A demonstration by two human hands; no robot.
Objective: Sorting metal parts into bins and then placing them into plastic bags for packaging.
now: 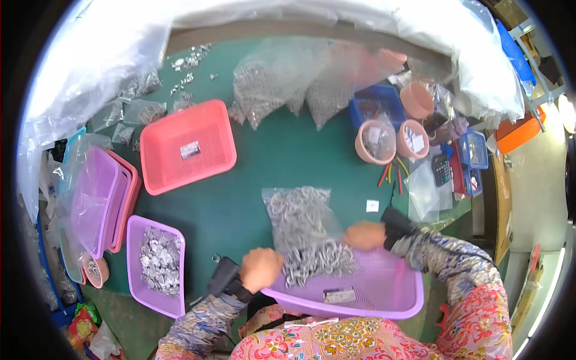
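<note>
A clear plastic bag (300, 213) full of grey metal ring-like pieces lies in front of me, its lower end over a purple basket (390, 294). Loose grey metal pieces (318, 264) are heaped in the basket just below the bag. At the bag's lower left corner, my left hand (262, 269) is closed, its fingertips mostly hidden. My right hand (365, 235) pinches the bag's right edge above the basket's far rim. A pale label (339, 295) shows on the basket's near inside.
To the left stand a purple basket (182, 270) of shiny metal pieces, stacked baskets (99, 198) and a pink basket (189, 147). Filled plastic bags (258, 90) lie at the back. Pink tubs (375, 144), pliers-like handles (390, 174) and a calculator (441, 170) are at right.
</note>
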